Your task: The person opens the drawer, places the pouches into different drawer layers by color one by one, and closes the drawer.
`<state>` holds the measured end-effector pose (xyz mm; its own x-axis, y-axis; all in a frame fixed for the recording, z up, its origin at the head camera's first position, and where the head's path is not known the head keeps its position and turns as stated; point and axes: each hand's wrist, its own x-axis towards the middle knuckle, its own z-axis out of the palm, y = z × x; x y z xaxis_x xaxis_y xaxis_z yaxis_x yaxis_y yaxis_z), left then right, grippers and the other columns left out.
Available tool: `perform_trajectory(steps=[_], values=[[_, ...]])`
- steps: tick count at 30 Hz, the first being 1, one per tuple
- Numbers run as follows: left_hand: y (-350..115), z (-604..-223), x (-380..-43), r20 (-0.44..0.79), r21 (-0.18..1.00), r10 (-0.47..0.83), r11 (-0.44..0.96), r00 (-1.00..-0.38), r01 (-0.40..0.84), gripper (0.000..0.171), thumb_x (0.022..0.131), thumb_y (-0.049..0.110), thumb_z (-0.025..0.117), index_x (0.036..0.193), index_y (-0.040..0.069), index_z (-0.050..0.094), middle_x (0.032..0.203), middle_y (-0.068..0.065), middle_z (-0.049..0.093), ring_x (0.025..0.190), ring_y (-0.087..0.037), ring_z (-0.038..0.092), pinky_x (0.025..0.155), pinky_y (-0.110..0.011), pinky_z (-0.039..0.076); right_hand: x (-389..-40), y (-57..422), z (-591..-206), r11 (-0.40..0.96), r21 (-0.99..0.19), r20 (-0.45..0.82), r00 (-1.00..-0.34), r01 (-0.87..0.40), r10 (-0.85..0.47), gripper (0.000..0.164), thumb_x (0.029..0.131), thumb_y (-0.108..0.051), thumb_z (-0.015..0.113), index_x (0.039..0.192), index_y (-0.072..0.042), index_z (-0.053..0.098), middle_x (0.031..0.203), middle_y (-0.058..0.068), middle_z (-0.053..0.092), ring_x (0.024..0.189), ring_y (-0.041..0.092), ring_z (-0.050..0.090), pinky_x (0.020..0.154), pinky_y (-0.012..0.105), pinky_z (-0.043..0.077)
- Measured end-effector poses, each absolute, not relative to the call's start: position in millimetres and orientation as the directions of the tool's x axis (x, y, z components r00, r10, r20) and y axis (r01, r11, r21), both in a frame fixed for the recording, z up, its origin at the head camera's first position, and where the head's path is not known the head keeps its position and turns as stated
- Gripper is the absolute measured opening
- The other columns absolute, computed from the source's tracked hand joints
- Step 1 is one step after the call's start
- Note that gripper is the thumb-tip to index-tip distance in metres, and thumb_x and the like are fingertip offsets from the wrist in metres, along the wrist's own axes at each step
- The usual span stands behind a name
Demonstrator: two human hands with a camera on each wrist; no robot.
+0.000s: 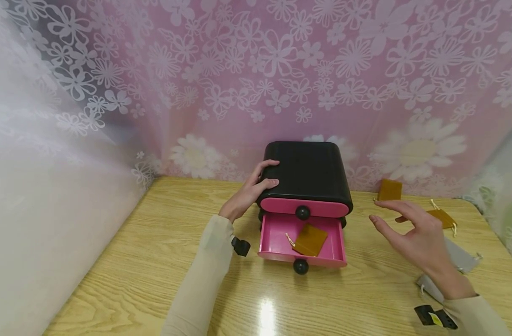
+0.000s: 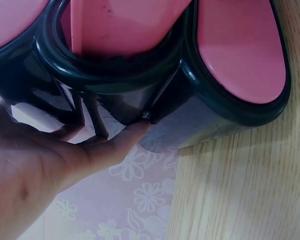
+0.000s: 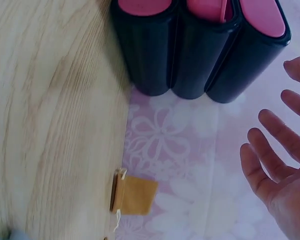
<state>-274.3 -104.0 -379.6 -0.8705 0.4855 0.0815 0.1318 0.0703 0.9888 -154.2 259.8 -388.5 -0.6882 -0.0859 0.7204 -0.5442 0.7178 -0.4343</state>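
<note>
**Brown pouch (image 1: 311, 240) in the pulled-out pink drawer (image 1: 277, 233)!**

And here's the left hand (image 1: 250, 191), laid along the black drawer unit's (image 1: 308, 170) top and side, probably bracing it; the drawer juts out nearer the viewer, right of that hand. The right hand (image 1: 419, 235)? Empty, thumb and fingers wide apart, one grey pouch (image 1: 461, 255) beside its wrist, another brown pouch (image 1: 390, 189) beyond its fingertips.
</note>
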Motion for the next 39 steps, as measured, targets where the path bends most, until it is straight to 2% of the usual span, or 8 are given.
perform_trajectory(steps=[6,11,14,22,27,39], values=[[-103,-379,-274,0.083,0.989,0.493,0.063,-0.866,0.13,0.046,0.103,0.033,0.054,0.146,0.043,0.041,0.152,-0.001,0.043,0.129,-0.024,0.056,0.113,-0.046,0.044,-156,272,-389,0.733,-0.468,0.694,-0.719,-0.494,-0.042,0.043,0.074,-0.002,0.086,0.114,-0.014,0.078,0.11,-0.012,0.071,0.105,-0.021,0.052,0.08,0.002,0.039],[-104,-378,-274,0.079,0.989,0.492,0.073,-0.867,0.132,0.046,0.103,0.034,0.055,0.146,0.044,0.041,0.152,0.0,0.042,0.13,-0.023,0.055,0.114,-0.046,0.043,-159,283,-394,0.738,-0.504,0.672,-0.74,-0.449,0.009,0.039,0.077,-0.004,0.085,0.115,-0.011,0.077,0.114,-0.034,0.06,0.106,-0.023,0.05,0.081,-0.001,0.036],[-104,-378,-274,0.076,0.99,0.493,0.069,-0.867,0.126,0.046,0.103,0.033,0.055,0.146,0.044,0.041,0.15,-0.001,0.044,0.129,-0.024,0.056,0.112,-0.046,0.045,-160,289,-396,0.735,-0.528,0.655,-0.755,-0.426,0.033,0.039,0.079,-0.005,0.084,0.117,-0.009,0.076,0.116,-0.042,0.054,0.103,-0.024,0.049,0.081,-0.002,0.036],[-104,-379,-275,0.081,0.99,0.495,0.058,-0.865,0.126,0.048,0.103,0.032,0.054,0.147,0.043,0.04,0.151,-0.002,0.044,0.128,-0.024,0.057,0.112,-0.046,0.045,-163,304,-398,0.745,-0.567,0.609,-0.788,-0.351,0.092,0.038,0.081,-0.008,0.084,0.118,-0.008,0.076,0.114,-0.045,0.053,0.084,-0.029,0.047,0.074,-0.003,0.038],[-104,-379,-275,0.081,0.99,0.491,0.063,-0.867,0.128,0.047,0.103,0.033,0.054,0.147,0.044,0.04,0.151,-0.001,0.044,0.128,-0.024,0.057,0.113,-0.046,0.044,-167,312,-401,0.739,-0.59,0.588,-0.8,-0.325,0.118,0.038,0.083,-0.009,0.083,0.12,-0.006,0.075,0.112,-0.044,0.052,0.087,-0.028,0.048,0.075,-0.004,0.038],[-104,-378,-273,0.081,0.989,0.495,0.064,-0.865,0.13,0.047,0.104,0.033,0.054,0.147,0.045,0.04,0.152,0.001,0.043,0.129,-0.023,0.056,0.114,-0.047,0.043,-174,339,-409,0.746,-0.624,0.486,-0.863,-0.232,0.139,0.04,0.09,-0.023,0.079,0.128,-0.012,0.072,0.114,-0.043,0.048,0.096,-0.025,0.047,0.073,-0.003,0.038]])
